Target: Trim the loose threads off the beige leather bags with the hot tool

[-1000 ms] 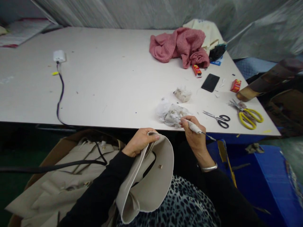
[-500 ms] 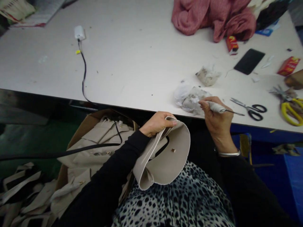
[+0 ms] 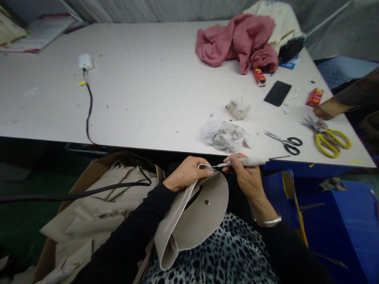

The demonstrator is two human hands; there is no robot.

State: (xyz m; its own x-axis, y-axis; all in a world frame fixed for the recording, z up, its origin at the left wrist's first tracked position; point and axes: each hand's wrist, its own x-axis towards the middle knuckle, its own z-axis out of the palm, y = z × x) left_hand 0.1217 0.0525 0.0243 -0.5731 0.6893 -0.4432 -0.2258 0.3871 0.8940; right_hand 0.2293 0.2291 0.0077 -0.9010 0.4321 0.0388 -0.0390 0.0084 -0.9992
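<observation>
In the head view my left hand (image 3: 191, 172) pinches the upper edge of a beige handbag (image 3: 214, 221) with a small gold clasp. The bag rests against my lap, tilted, its mouth spread. My right hand (image 3: 245, 175) is closed round a pen-like tool (image 3: 253, 161) with a white-wrapped handle; a thin dark piece sticks out behind. The tool's narrow tip meets the bag's edge beside my left fingertips, though exact contact is too small to tell. Above my right hand, on the table, lies a crumpled white wad (image 3: 226, 136) with dark smears.
Black scissors (image 3: 286, 142) and yellow-handled scissors (image 3: 328, 140) lie at the right of the white table (image 3: 142, 106). A cardboard box (image 3: 89, 169) of beige bags stands at lower left, crossed by a black strap (image 3: 74, 194). Blue bins (image 3: 334, 213) stand at lower right.
My right hand has come from the smeared wad down and left to the bag, bringing the tool tip to its edge. My left hand still holds the bag. The view has shifted.
</observation>
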